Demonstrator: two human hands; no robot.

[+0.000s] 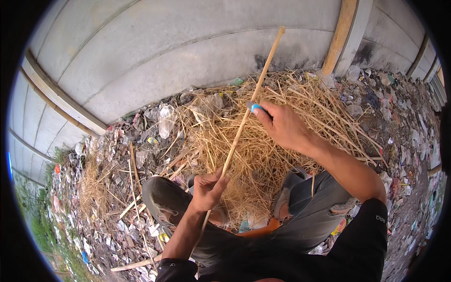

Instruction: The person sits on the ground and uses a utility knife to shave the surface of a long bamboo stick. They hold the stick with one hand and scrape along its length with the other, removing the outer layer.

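My left hand [207, 191] is closed round a long, pale bamboo strip [265, 68], gripping its lower part just above my lap. The strip slants up and away to the right, its far end in the air before the wall. My right hand [285, 126] is closed on a small knife [255, 107] with a blue part near its grey blade. That blade touches the strip about midway along; the rest of the handle is hidden in my fist. Beneath both hands spreads a heap of thin bamboo shavings [263, 150], reaching to my feet.
A grey concrete panel wall [188, 51] rises ahead, with a bamboo pole [339, 37] leaning against it. Plastic litter [167, 120] covers the ground on both sides. Loose strips [137, 264] lie at the left. I sit with knees bent, an orange object [258, 230] low between my legs.
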